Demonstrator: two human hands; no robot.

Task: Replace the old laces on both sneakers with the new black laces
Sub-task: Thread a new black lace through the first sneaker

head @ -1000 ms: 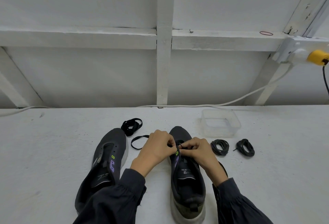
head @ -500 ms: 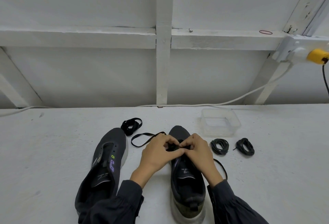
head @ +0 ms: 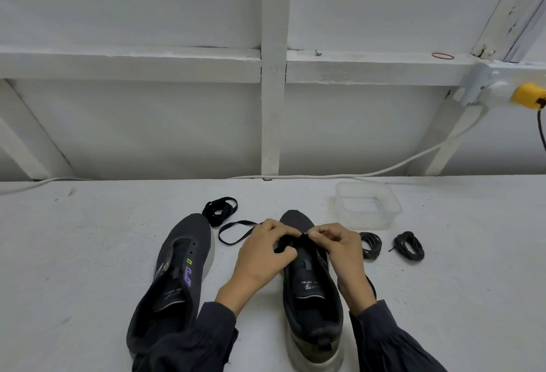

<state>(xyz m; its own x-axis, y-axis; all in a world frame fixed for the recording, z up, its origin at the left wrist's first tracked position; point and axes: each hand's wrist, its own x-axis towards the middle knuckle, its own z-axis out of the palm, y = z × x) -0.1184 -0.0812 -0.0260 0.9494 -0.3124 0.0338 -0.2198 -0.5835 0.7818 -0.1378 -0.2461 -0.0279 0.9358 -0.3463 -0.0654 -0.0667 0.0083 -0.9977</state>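
1. The right shoe [head: 310, 297] stands toe away and heel toward the person, so its eyelets face up btwn both hands. The step in hand is prob. threading the rows nearest the toe.
2. The left hand [head: 261, 256] lies on that shoe's left flank, its fingers curled narrow and gripping the lace [head: 239, 221]. The slack loops out left of the toe, limp on the table [head: 88, 253].
3. The right hand [head: 339, 249] is over the shoe's right eyelets, thumb and forefinger pinching the lace end. It looks poised to feed the tip thru a hole, tho the hole itself is hidden.
4. The left shoe [head: 177, 268] lies just left of the right shoe and its eyelets are bare, so it is not yet relaced.
5. A bundle [head: 220, 210] lies beyond the toe to the left. It is a flat black woven ribbon, likely the second new lace.
6. Two coils [head: 370, 244] [head: 409, 246] lie right of the shoe. They are rounder, cord-like and duller — prob. the old laces, set aside.
7. A tub [head: 369, 209] sits beyond the toe to the right. It is clear, thin-walled plastic w/ rounded corners.
8. Both uppers are matt dark knit and the soles are pale and chunky.
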